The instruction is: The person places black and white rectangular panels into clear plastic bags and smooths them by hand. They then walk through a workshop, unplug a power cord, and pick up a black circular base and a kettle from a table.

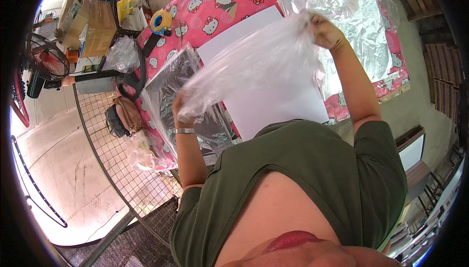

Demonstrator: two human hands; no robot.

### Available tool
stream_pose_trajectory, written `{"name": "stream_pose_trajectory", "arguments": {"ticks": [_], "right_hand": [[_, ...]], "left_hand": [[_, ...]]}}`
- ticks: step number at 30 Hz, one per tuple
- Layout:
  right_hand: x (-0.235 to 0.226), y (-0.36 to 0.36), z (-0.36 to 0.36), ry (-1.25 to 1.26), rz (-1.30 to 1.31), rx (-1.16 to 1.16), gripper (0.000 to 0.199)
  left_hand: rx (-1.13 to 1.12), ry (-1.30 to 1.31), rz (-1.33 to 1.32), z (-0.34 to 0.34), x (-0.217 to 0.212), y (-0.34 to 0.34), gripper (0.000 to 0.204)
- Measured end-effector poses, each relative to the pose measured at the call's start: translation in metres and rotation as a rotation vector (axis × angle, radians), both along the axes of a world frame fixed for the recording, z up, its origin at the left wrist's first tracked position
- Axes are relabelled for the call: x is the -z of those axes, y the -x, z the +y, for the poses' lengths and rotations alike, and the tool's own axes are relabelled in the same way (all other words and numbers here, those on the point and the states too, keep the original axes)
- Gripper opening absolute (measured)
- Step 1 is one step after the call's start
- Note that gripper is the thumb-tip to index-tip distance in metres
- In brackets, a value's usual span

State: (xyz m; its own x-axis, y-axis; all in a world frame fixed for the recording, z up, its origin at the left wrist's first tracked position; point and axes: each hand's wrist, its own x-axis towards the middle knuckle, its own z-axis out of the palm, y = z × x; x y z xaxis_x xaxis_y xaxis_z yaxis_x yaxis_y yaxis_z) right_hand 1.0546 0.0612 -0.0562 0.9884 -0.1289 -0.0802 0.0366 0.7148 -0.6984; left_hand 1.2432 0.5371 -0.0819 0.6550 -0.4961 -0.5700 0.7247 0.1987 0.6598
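Observation:
A sheet of clear plastic film (pixel 254 61), perhaps a bag, is stretched in the air between my hands. My left hand (pixel 182 108) is closed on its near left end; the film covers part of the fingers. At the far right end my right hand (pixel 322 30) pinches the film's edge. Below it lies a large white sheet (pixel 273 105) on a table with a pink cartoon-cat cover (pixel 195 8). A stack of clear plastic over dark sheets (pixel 168 86) lies by my left hand. Beyond my right hand spreads a pile of shiny clear plastic (pixel 361 37).
A tape dispenser with a yellow roll (pixel 160 22) stands at the table's far left. Past it are a cardboard box (pixel 95 32), a crumpled plastic bag (pixel 122 54) and a black fan (pixel 46 56). A wire mesh rack (pixel 112 144) runs along the left, with a small brown bag (pixel 128 113) nearby.

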Motion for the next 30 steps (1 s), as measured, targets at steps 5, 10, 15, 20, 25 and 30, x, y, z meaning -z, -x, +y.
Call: {"name": "stream_pose_trajectory", "arguments": {"ticks": [5,10,15,20,25,30], "right_hand": [[0.049,-0.032,-0.025,-0.058,0.294,0.180,0.032],[0.084,-0.086,-0.029,0.513,0.385,-0.026,0.049],[0.164,-0.130,-0.044,1.403,0.438,0.213,0.046],[0.145,-0.135,-0.020,1.708,0.638,0.136,0.042],[0.101,-0.115,-0.041,1.825,0.339,0.279,0.034],[-0.004,-0.100,-0.048,0.509,0.506,-0.181,0.020]], "left_hand": [[0.095,0.039,0.035,-0.060,0.012,-0.016,0.039],[-0.141,-0.302,-0.095,-0.057,0.113,-0.102,0.034],[0.136,-0.870,-0.603,-0.133,0.117,-0.127,0.043],[0.236,-0.911,-0.501,-0.126,0.113,-0.127,0.044],[0.138,-0.952,-0.746,-0.119,0.056,-0.108,0.028],[0.212,-0.630,-0.471,-0.098,-0.030,-0.113,0.019]]}}
